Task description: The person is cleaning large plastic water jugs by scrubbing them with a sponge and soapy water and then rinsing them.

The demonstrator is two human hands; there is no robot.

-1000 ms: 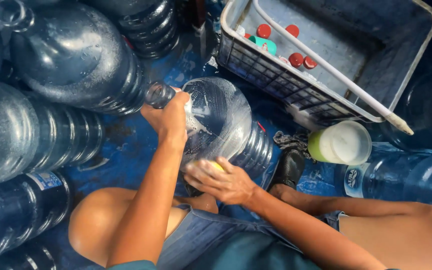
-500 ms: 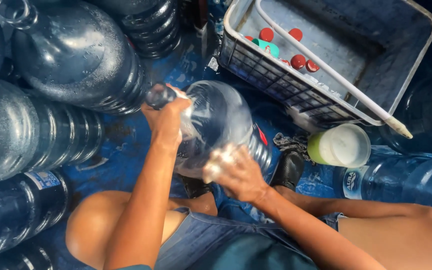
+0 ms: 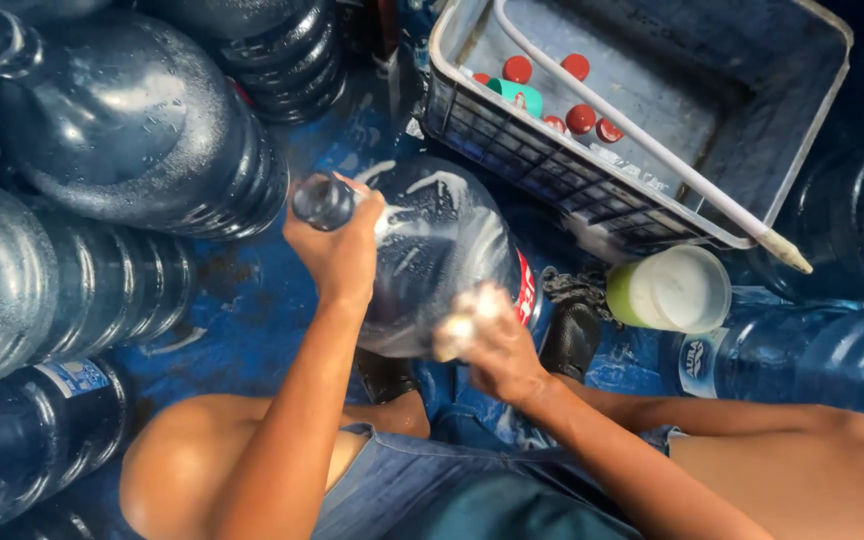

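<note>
Down in the head view, a clear water jug [image 3: 432, 260] lies tilted on its side over the wet blue floor [image 3: 252, 300], between the person's bare knees. The left hand [image 3: 337, 250] has its grip closed tight around the jug's neck, just below the open mouth [image 3: 320, 200], which points up and to the left. The right hand [image 3: 487, 345] presses against the jug's lower shoulder with a pale, sudsy pad or sponge [image 3: 457, 325] bunched under curled fingers; it is too blurred to tell what kind of pad it is. White foam streaks run across the jug's wall between the two grips, and whether any water is inside cannot be told. Left of the left grip lie at least four large empty-looking jugs [image 3: 132, 130], stacked on their sides and beaded with drops. Right of the right grip lie at least two more jugs [image 3: 812, 360], one with a pale label. Beyond both grips, above the held jug, sits a grey plastic crate [image 3: 802, 110] with a lattice wall; in it lie about six red caps [image 3: 580, 118] and one green cap [image 3: 517, 95], and a white pipe [image 3: 642, 140] runs slantwise across its rim. Just right of the right grip, near the crate's corner, stands a small green tub [image 3: 667, 290] holding a whitish liquid. A dark shoe [image 3: 570, 338] shows just beside the right grip.
</note>
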